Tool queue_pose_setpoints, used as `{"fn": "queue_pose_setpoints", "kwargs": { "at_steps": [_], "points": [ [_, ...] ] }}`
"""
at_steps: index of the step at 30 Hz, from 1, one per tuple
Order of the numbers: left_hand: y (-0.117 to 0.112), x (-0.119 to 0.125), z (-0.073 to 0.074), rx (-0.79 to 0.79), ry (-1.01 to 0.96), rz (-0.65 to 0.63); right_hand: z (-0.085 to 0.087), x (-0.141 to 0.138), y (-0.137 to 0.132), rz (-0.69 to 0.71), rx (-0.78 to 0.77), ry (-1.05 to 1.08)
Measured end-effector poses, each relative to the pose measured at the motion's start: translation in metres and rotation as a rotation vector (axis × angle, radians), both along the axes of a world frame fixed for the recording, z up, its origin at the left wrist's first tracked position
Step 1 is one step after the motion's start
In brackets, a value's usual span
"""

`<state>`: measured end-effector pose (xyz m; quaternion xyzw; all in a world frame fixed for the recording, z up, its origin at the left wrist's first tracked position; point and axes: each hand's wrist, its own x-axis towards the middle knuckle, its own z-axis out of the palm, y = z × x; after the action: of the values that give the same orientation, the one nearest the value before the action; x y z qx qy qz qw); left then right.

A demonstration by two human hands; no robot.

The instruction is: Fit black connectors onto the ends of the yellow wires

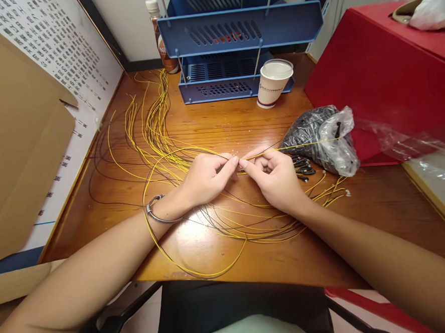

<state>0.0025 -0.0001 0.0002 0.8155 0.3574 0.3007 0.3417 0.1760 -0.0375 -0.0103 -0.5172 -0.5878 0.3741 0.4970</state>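
Observation:
Fingertips pinched, my left hand (213, 176) and my right hand (274, 176) meet almost tip to tip over the middle of the table. Between them runs a thin pair of yellow and black wires (307, 143), gripped by both hands; its loose end stretches right, past the plastic bag. A yellow wire loop (199, 274) hangs round my left wrist toward the table's front edge. Left and behind lies a bundle of yellow and black wires (157, 125). More wires pass under my hands, with black connector ends (303, 166) beside my right hand and small white tips at right.
A clear bag of black parts (313, 136) sits right of my hands, against a red box (383, 76). At the back stand a blue file tray (237, 35), a paper cup (275, 85) and a bottle (162, 39). Cardboard (20, 133) leans at left.

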Motion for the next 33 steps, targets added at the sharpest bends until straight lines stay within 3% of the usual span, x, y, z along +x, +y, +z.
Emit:
{"fn": "queue_pose_setpoints", "kwargs": {
  "at_steps": [7,25,33],
  "points": [
    [0.0002,-0.0003,0.0002,0.012,-0.037,0.004,0.0021,-0.0010,-0.0013,-0.017,-0.031,0.076],
    [-0.0003,-0.0021,0.0001,-0.010,-0.042,-0.007,0.0015,-0.0010,0.0007,-0.011,0.041,-0.020],
    [0.0002,-0.0028,-0.0017,-0.031,-0.082,-0.016,0.0010,-0.0015,-0.0007,-0.017,-0.023,0.146]
  ]
}}
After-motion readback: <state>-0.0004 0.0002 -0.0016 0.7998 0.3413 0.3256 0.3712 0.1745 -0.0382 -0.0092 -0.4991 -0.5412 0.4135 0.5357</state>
